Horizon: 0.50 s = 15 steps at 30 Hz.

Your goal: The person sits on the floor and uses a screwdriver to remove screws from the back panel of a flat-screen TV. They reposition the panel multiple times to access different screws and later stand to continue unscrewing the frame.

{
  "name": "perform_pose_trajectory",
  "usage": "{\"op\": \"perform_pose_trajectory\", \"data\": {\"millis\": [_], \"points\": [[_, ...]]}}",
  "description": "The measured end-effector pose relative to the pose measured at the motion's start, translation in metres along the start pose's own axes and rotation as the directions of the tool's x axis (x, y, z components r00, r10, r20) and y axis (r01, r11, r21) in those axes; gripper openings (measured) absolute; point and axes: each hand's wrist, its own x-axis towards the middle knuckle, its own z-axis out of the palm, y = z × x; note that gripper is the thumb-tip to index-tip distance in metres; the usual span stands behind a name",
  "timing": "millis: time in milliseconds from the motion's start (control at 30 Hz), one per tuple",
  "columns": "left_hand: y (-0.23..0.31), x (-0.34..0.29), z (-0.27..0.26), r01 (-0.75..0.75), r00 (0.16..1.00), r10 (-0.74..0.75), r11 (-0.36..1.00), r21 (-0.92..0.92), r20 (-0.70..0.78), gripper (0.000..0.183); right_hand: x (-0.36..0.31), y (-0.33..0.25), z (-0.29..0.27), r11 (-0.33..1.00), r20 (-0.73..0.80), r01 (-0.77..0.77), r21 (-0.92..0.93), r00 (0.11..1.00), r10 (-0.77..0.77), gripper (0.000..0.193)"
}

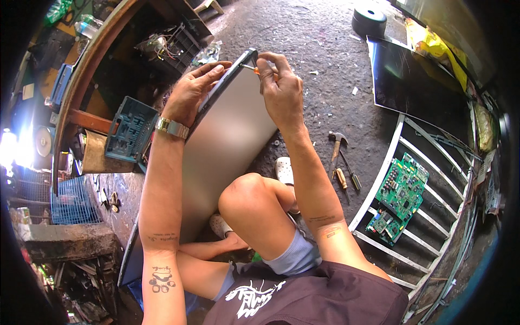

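A large flat screen panel [227, 124] with a grey face and a dark frame leans on edge against my legs. My left hand [192, 89] grips the frame's upper left side, thumb and fingers along the edge, a metal-banded watch [172, 128] on its wrist. At the panel's top corner, my right hand [281, 86] is closed around a screwdriver [256, 70] with an orange handle. Its shaft points left onto the frame; whether the tip sits in a screw is too small to tell. Most of the handle is hidden by my fingers.
A hammer [337, 142] and two more screwdrivers [342, 177] lie right of my knee. Green circuit boards [401, 189] rest on a white metal rack [420, 265]. Behind it lies a dark panel [417, 81]. An open teal tool case [127, 130] stands left, near a wooden frame [92, 120].
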Motion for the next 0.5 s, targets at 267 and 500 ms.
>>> {"op": "perform_pose_trajectory", "data": {"millis": [267, 500], "points": [[-0.002, 0.003, -0.001, -0.044, 0.996, 0.045, 0.999, 0.013, -0.071, 0.031, -0.011, 0.011, 0.005, 0.923, -0.435, 0.238, 0.303, 0.896, -0.089, 0.017], [0.007, -0.041, -0.028, 0.062, 0.998, -0.059, 0.851, 0.521, -0.023, 0.047, -0.058, 0.008, 0.026, 0.947, 0.025, 0.258, 0.190, 0.963, -0.267, 0.016]]}}
